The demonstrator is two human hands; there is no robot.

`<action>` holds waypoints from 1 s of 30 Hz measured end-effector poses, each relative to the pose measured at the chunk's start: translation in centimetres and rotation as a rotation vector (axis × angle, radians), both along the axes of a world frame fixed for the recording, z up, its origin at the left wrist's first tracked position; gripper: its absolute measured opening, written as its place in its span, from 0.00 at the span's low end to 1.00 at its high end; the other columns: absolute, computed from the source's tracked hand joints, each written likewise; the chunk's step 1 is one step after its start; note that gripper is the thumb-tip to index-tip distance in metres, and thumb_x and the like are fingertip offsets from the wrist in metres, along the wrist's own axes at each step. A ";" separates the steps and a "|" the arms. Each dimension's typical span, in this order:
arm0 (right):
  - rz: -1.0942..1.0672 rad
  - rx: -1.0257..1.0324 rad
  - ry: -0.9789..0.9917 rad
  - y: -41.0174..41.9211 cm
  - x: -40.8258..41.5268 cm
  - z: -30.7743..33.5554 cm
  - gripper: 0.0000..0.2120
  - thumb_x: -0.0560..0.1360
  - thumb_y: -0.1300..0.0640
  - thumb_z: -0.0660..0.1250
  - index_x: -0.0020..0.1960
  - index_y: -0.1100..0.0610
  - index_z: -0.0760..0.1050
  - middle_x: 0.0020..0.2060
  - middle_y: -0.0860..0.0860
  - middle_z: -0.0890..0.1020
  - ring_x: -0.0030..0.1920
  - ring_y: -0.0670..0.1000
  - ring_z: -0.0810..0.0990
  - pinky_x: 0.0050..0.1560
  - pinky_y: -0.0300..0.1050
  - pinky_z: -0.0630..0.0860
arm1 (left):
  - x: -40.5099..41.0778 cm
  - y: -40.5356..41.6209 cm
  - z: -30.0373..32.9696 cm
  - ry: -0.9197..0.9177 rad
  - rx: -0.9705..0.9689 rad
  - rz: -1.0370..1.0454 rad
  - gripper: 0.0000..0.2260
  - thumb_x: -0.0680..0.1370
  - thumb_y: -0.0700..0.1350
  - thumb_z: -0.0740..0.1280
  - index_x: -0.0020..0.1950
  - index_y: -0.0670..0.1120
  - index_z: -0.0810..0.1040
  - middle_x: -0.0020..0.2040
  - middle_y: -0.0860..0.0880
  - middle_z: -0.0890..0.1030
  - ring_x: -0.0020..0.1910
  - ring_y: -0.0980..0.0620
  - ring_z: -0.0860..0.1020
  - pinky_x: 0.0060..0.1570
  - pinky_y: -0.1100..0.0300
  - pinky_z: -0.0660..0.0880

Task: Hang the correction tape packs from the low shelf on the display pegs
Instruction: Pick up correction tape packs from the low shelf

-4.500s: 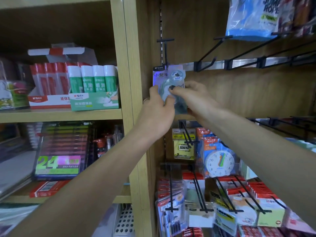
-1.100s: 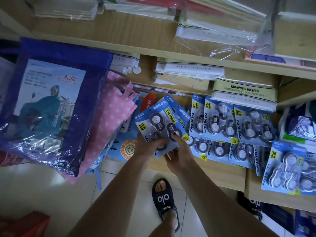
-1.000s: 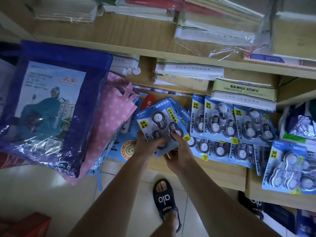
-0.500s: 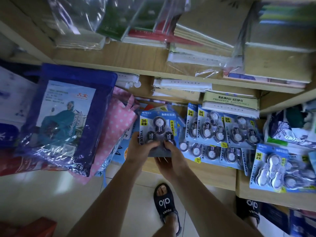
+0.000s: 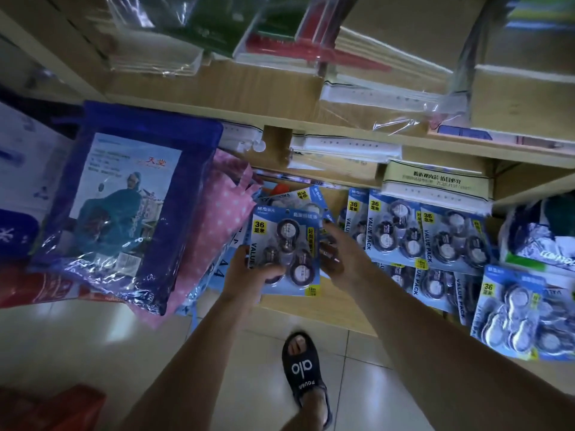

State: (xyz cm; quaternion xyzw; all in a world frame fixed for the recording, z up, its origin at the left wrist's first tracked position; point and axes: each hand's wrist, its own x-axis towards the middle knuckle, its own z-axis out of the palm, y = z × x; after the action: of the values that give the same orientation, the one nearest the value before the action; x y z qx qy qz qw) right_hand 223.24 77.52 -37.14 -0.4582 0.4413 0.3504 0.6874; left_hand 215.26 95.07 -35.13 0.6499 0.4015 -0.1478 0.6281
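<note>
The left hand (image 5: 249,275) held one blue pack (image 5: 284,250) upright over the front of the low shelf (image 5: 326,309), thumb curled across its lower face, fingers hidden behind. Three tape rolls showed under its clear blister. A second pack (image 5: 306,195) peeked out just behind the first, tilted; who held it I could not tell.

The right hand (image 5: 340,253) sat just beside the held pack's right edge, fingers loosely bent and reaching toward the pile; whether it gripped anything there I could not tell, since blur hid the fingertips.

On the shelf to the right lay the shelf packs (image 5: 395,231), overlapping in two rows. I counted three faces in the back row and about three in the front, with one more pack (image 5: 516,315) hanging over the edge at far right.

To the left hung one raincoat bag (image 5: 130,200) and one pink dotted bag (image 5: 214,219). One sandalled foot (image 5: 306,374) stood on the tiled floor below.
</note>
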 end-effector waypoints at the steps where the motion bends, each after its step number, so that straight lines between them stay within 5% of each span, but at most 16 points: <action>1: -0.014 -0.008 0.026 0.2 0.8 -0.7 0.16 0.74 0.47 0.77 0.55 0.56 0.80 0.38 0.52 0.75 0.34 0.52 0.73 0.35 0.46 0.69 | -0.1 0.4 -0.3 0.005 0.006 -0.015 0.24 0.59 0.39 0.80 0.53 0.46 0.79 0.48 0.43 0.87 0.47 0.42 0.85 0.49 0.47 0.80; 5: -0.116 -0.058 0.078 1.2 2.6 -2.9 0.11 0.79 0.53 0.73 0.56 0.58 0.78 0.35 0.53 0.75 0.32 0.51 0.73 0.32 0.45 0.70 | -0.4 1.7 -1.2 0.020 -0.013 -0.103 0.35 0.53 0.46 0.81 0.60 0.45 0.79 0.53 0.43 0.88 0.53 0.39 0.87 0.58 0.36 0.82; 9: -0.112 -0.155 0.010 2.4 2.9 -3.0 0.09 0.78 0.61 0.71 0.57 0.62 0.81 0.43 0.56 0.82 0.42 0.56 0.81 0.46 0.53 0.79 | -0.9 2.4 -0.8 0.004 -0.070 -0.074 0.36 0.54 0.42 0.81 0.62 0.44 0.80 0.54 0.41 0.88 0.55 0.36 0.86 0.62 0.34 0.80; 11: -0.068 -0.223 -0.085 2.3 3.4 -1.6 0.09 0.80 0.65 0.67 0.59 0.63 0.79 0.38 0.54 0.78 0.37 0.54 0.78 0.41 0.51 0.78 | -1.2 2.5 0.1 -0.007 -0.078 -0.099 0.35 0.55 0.42 0.81 0.63 0.45 0.80 0.56 0.42 0.88 0.57 0.38 0.86 0.63 0.36 0.80; 15: -0.060 -0.256 -0.213 0.2 4.5 3.3 0.06 0.83 0.64 0.61 0.55 0.55 0.74 0.35 0.52 0.69 0.32 0.51 0.70 0.29 0.43 0.74 | -2.1 2.1 2.8 -0.016 -0.058 -0.142 0.36 0.52 0.45 0.80 0.61 0.41 0.80 0.54 0.40 0.88 0.52 0.42 0.87 0.55 0.46 0.82; 17: -0.064 -0.279 -0.309 -1.8 4.4 6.6 0.07 0.83 0.63 0.62 0.52 0.54 0.76 0.36 0.53 0.72 0.34 0.52 0.73 0.33 0.45 0.78 | -2.4 1.4 5.0 -0.011 -0.052 -0.164 0.32 0.54 0.43 0.79 0.57 0.41 0.80 0.50 0.41 0.88 0.48 0.44 0.86 0.50 0.50 0.80; 23: -0.122 -0.401 -0.488 -10.5 1.1 15.7 0.11 0.82 0.61 0.64 0.42 0.51 0.77 0.34 0.53 0.69 0.31 0.49 0.66 0.33 0.41 0.68 | -2.7 -2.5 14.0 -0.094 -0.088 -0.272 0.23 0.58 0.38 0.76 0.47 0.34 0.70 0.34 0.47 0.75 0.34 0.51 0.71 0.31 0.64 0.71; 27: -0.174 -0.327 -0.457 -16.4 -2.8 21.5 0.13 0.84 0.61 0.60 0.43 0.51 0.75 0.28 0.47 0.74 0.26 0.46 0.72 0.25 0.35 0.68 | -3.5 -5.2 20.1 -0.145 -0.117 -0.273 0.15 0.61 0.35 0.74 0.44 0.42 0.75 0.32 0.53 0.81 0.31 0.58 0.76 0.31 0.65 0.74; 30: -0.189 -0.322 -0.492 -19.3 -4.7 26.1 0.13 0.84 0.57 0.63 0.43 0.51 0.80 0.36 0.50 0.82 0.36 0.50 0.81 0.35 0.41 0.77 | -3.6 -6.8 23.3 -0.138 -0.113 -0.234 0.23 0.57 0.40 0.78 0.51 0.45 0.82 0.41 0.50 0.86 0.40 0.52 0.81 0.42 0.56 0.79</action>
State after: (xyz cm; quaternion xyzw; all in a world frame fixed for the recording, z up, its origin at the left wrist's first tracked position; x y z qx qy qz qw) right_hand 218.58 58.22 -11.07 -0.5893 0.3519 0.0892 0.7218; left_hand 211.61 88.26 -11.85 0.6646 0.2699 -0.1970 0.6683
